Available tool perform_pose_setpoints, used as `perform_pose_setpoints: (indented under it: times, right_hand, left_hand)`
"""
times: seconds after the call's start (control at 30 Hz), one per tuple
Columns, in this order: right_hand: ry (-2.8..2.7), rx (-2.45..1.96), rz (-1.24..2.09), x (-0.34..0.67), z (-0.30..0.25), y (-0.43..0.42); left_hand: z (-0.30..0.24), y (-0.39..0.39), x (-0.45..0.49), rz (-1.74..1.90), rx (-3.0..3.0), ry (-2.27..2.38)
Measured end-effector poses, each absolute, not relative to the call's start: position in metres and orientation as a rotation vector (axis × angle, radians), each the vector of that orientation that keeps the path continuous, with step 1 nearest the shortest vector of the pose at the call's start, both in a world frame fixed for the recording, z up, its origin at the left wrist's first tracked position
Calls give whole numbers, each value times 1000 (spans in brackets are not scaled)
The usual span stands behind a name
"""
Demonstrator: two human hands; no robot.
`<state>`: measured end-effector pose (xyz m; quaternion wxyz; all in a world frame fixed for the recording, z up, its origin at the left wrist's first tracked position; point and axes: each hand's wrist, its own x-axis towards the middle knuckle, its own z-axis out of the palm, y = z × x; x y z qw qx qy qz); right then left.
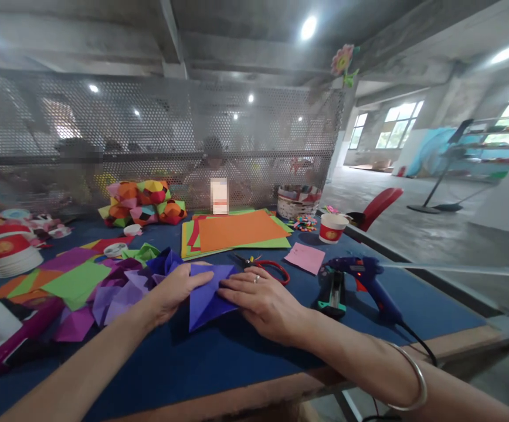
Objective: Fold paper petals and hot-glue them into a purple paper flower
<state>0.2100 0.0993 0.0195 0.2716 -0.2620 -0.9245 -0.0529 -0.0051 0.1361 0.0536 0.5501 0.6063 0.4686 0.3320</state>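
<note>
A folded blue-purple paper sheet lies on the dark blue table in front of me. My left hand rests on its left edge, fingers stretched out over the fold. Flat on the sheet's right side lies my right hand, fingers together and pressing down, a ring on one finger. A silver bangle sits on my right wrist. Neither hand grips anything.
Folded purple paper pieces and green sheets lie to the left. Behind are an orange and green paper stack, red-handled scissors, a pink note, a blue glue gun, a red cup, paper balls and a mesh screen.
</note>
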Motion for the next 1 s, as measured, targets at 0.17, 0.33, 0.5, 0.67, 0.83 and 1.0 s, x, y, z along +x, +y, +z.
perform_pose_setpoints:
  times: [0.17,0.33,0.5,0.67,0.83,1.0]
  right_hand:
    - [-2560,-597,-50,209,17,94]
    - [-2562,-545,68,212,20,87]
    - [-2520,-548,96,215,21,69]
    - [-2478,-710,200,215,20,41]
    - [-2213,-899,401,208,18,29]
    - [-1892,-1239,443,193,14,32]
  left_hand:
    - [46,121,-11,920,2239,1219]
    - [32,69,-34,537,2573,1105]
    - [9,31,-50,502,2724,1051]
    - [-5,24,-52,626,2737,1057]
    - [-7,23,-45,951,2407,1220]
    - [-7,23,-26,1188,2049,1634]
